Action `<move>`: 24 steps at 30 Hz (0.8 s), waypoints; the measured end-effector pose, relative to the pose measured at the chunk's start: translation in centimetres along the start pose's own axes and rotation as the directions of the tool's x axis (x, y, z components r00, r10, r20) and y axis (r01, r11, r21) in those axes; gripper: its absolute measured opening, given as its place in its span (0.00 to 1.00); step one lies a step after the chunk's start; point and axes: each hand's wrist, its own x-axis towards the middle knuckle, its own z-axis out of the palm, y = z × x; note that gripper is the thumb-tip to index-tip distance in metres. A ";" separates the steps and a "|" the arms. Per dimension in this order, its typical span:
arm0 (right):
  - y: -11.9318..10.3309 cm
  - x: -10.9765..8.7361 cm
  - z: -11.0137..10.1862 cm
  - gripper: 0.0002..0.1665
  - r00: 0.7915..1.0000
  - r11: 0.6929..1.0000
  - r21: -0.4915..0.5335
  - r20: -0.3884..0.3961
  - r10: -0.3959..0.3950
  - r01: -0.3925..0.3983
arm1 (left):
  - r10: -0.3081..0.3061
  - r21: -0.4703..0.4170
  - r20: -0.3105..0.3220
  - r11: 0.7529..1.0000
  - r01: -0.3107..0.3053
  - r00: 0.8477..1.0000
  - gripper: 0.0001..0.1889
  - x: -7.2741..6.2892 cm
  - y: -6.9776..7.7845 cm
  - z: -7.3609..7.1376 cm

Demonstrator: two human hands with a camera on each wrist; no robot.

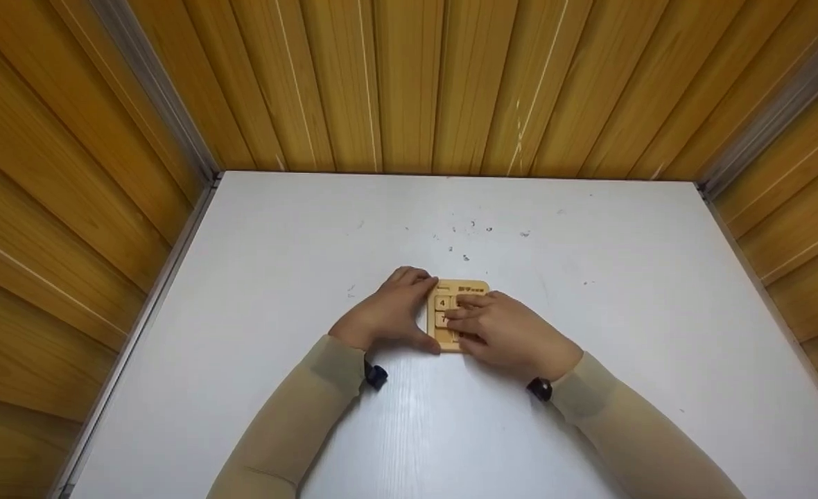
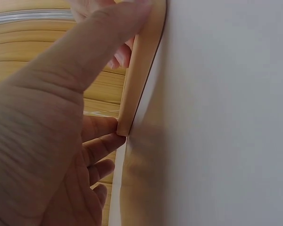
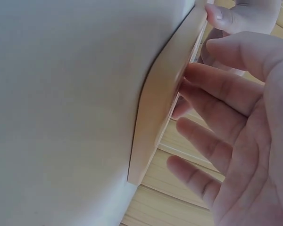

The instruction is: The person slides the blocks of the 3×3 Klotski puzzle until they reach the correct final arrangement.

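Note:
A small wooden number slide puzzle (image 1: 444,335) lies flat on the white table. Tiles marked 4 (image 1: 442,303) and 7 (image 1: 441,319) show in its left column, above a bare patch of tray. My left hand (image 1: 396,308) holds the frame by its left side, thumb at the near corner and a fingertip at the far one. In the left wrist view the frame's edge (image 2: 137,77) runs between that thumb and fingers. Spread over the tiles from the right, my right hand (image 1: 509,329) touches them with its fingertips and hides most of the other tiles.
The white table (image 1: 277,229) carries scattered dark marks beyond the puzzle. Yellow wood-plank walls (image 1: 409,90) stand at the back and both sides, with grey metal posts at the corners. A dark strap device sits on each wrist.

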 end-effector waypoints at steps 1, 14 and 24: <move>0.0 -0.1 0.0 0.22 1.000 1.000 0.002 -0.004 -0.001 0.001 | -0.002 -0.004 0.001 1.000 0.002 1.000 0.72 0.0 0.0 0.0; -0.5 -0.9 0.4 0.20 1.000 0.999 0.032 -0.025 -0.007 0.008 | -0.001 -0.023 0.005 1.000 0.001 1.000 0.73 0.0 0.0 0.0; -1.1 -1.3 0.6 0.19 0.999 1.000 -0.005 -0.045 -0.018 0.018 | 0.007 -0.037 -0.002 0.999 -0.007 1.000 0.72 -0.1 -0.1 0.0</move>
